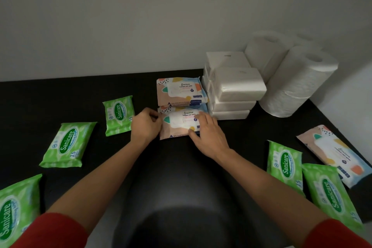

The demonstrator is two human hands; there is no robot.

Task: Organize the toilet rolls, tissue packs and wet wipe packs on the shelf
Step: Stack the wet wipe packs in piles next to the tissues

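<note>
Both hands were on the near pastel wipes pack (pixel 181 124), mid shelf: left hand (pixel 145 125) curled, fingertips pinching the pack's left edge; right hand (pixel 207 134) spread flat over its right side, thumb along the front edge. Pack lay flat on the black shelf (pixel 60 94), touching a second pastel wipes pack (pixel 180 91) directly behind it, same orientation. Just right of those two, the stack of white tissue packs (pixel 234 86) was three high at the front with more behind, touching the pastel packs' right edges. Right of that, toilet rolls (pixel 298 82) stood upright against the wall (pixel 141 16), front one two high, at least one more behind. Green Sanicare packs were scattered loose: one (pixel 119 115) just left of the left hand, one (pixel 67 145) further left and nearer, one (pixel 18 209) at the bottom left corner, partly out of view, and two at the right front, side by side (pixel 284 164) (pixel 330 193). A third pastel pack (pixel 336 154) lay angled at the right edge, beside those two green ones. Red sleeves (pixel 56 231) showed at both upper arms
</note>
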